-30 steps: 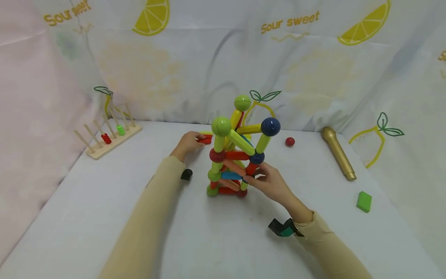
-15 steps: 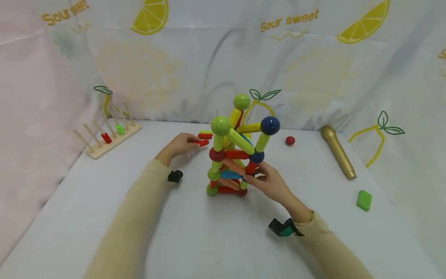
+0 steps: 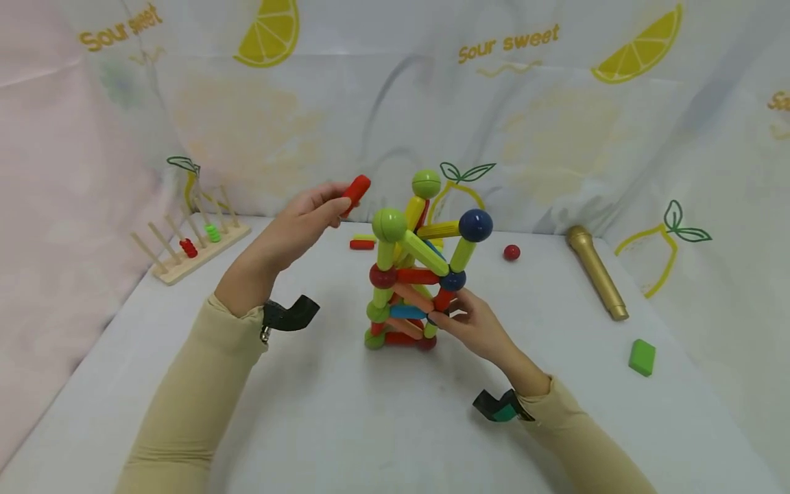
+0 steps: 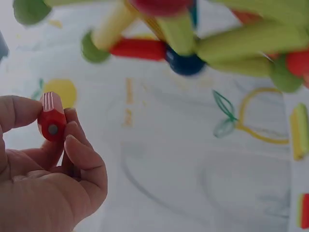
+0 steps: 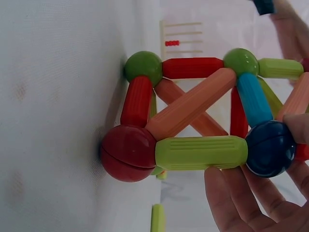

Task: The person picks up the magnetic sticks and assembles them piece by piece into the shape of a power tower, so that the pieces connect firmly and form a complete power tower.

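Note:
My left hand [image 3: 290,230] is raised left of the tower and pinches a red magnetic stick [image 3: 356,193] between thumb and fingers. In the left wrist view the stick [image 4: 52,118] shows a round grey spot on its end. A tower [image 3: 421,276] of coloured magnetic sticks and balls stands upright on the table. Low on its right side, my right hand [image 3: 481,328] holds a dark blue ball [image 5: 270,149], thumb on one side and fingers on the other. Fingertips also touch the lime stick [image 5: 202,152] beside that ball.
Behind the tower lie a red stick [image 3: 362,244] and a yellow-green one, partly hidden. A red ball [image 3: 511,252], a gold microphone [image 3: 596,273] and a green block [image 3: 642,357] are on the right. A wooden bead rack [image 3: 202,254] stands at the back left.
My left hand has drawn back from behind the tower and lifted up with the red stick, leaving another red stick on the table. My right hand stays on the tower.

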Available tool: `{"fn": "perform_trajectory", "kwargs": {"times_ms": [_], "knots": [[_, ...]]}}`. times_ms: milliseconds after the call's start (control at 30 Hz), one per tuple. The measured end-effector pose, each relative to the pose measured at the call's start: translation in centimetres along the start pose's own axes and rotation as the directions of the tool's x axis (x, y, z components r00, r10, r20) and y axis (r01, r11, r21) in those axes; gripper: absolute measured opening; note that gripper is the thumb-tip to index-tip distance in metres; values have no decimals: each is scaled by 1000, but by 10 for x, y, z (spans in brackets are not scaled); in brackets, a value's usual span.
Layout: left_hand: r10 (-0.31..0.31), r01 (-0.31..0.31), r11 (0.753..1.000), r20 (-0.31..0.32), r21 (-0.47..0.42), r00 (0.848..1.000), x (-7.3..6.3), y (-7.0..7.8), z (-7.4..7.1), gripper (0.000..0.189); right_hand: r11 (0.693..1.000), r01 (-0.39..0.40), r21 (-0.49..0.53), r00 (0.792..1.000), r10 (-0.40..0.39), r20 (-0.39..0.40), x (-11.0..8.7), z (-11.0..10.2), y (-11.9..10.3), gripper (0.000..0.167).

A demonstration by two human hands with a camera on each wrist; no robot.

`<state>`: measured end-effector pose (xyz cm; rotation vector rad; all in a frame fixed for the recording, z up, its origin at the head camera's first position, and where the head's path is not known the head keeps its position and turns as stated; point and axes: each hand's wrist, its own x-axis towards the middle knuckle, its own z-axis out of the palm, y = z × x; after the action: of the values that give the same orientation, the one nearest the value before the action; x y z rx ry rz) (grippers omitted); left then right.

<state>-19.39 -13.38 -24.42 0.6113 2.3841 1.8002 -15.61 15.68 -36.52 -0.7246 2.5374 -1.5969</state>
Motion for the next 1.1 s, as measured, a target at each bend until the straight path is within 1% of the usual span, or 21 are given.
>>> {"fn": "perform_trajectory", "kwargs": {"times_ms": [33, 100, 167, 200, 267, 333, 367, 433, 467, 500, 567, 633, 700, 733, 767, 800, 867, 933, 1000, 1067, 1100], "knots": [[67, -67, 998, -9, 10, 998, -3, 12, 5, 38, 1000, -3, 0, 1000, 3, 0, 0, 0, 0, 45], [180, -177, 982, -28, 69, 983, -8, 33, 14, 35, 1000, -9, -3, 1000, 9, 0, 0, 0, -1, 45], [262, -251, 955, -52, 157, 964, -9, 52, 24, 35, 1000, -10, -8, 1000, 10, -1, -1, 0, -1, 45], [288, -272, 941, -59, 201, 956, -8, 60, 28, 34, 1000, -8, -9, 1000, 8, -1, -1, -1, -1, 44], [344, -312, 898, -50, 310, 938, -6, 72, 37, 33, 1000, -5, -10, 1000, 5, -4, -1, -1, -1, 44], [405, -370, 843, -8, 390, 914, -2, 81, 44, 30, 1000, 2, -5, 1000, -2, -6, -1, 0, -1, 45], [421, -390, 819, 22, 421, 907, -1, 85, 47, 28, 1000, 8, -3, 1000, -8, -6, -1, 0, -2, 45], [417, -396, 772, 74, 497, 906, 2, 93, 51, 25, 1000, 11, 2, 1000, -11, -4, -1, 0, -1, 46], [403, -387, 753, 93, 532, 911, 4, 96, 53, 24, 1000, 11, 4, 1000, -11, -4, -1, 1, -1, 46], [365, -358, 749, 103, 558, 925, 5, 99, 54, 22, 1000, 10, 5, 1000, -10, -3, -1, 1, -1, 47], [256, -269, 757, 108, 596, 961, 10, 105, 55, 21, 1000, 6, 6, 1000, -6, -3, -1, 1, -1, 46], [173, -203, 760, 108, 618, 979, 15, 108, 53, 20, 1000, 4, 8, 1000, -4, -3, -1, 1, 0, 46], [140, -194, 765, 136, 615, 981, 20, 109, 49, 20, 1000, 4, 6, 1000, -4, -8, -1, 1, 0, 46], [145, -213, 762, 159, 611, 977, 22, 109, 47, 20, 1000, 5, 6, 1000, -5, -11, -1, 1, 0, 47], [165, -248, 748, 189, 615, 968, 24, 109, 44, 20, 1000, 5, 5, 1000, -5, -14, -1, 2, 1, 47], [191, -291, 729, 223, 620, 956, 27, 108, 42, 20, 1000, 9, 4, 1000, -9, -17, -1, 2, 1, 47], [263, -396, 684, 299, 613, 917, 32, 106, 37, 19, 1000, 8, 3, 1000, -8, -26, -1, 2, 2, 47], [340, -506, 624, 377, 595, 862, 38, 105, 31, 17, 1000, 11, 4, 1000, -11, -29, -1, 3, 3, 47], [407, -607, 545, 451, 578, 795, 45, 105, 28, 16, 1000, 17, 6, 999, -17, -29, -1, 3, 4, 46], [449, -680, 480, 511, 554, 733, 52, 106, 27, 16, 1000, 17, 3, 999, -17, -32, -2, 3, 4, 45], [457, -704, 450, 536, 549, 710, 55, 106, 28, 16, 1000, 18, 0, 999, -18, -33, -2, 3, 5, 45]]}}
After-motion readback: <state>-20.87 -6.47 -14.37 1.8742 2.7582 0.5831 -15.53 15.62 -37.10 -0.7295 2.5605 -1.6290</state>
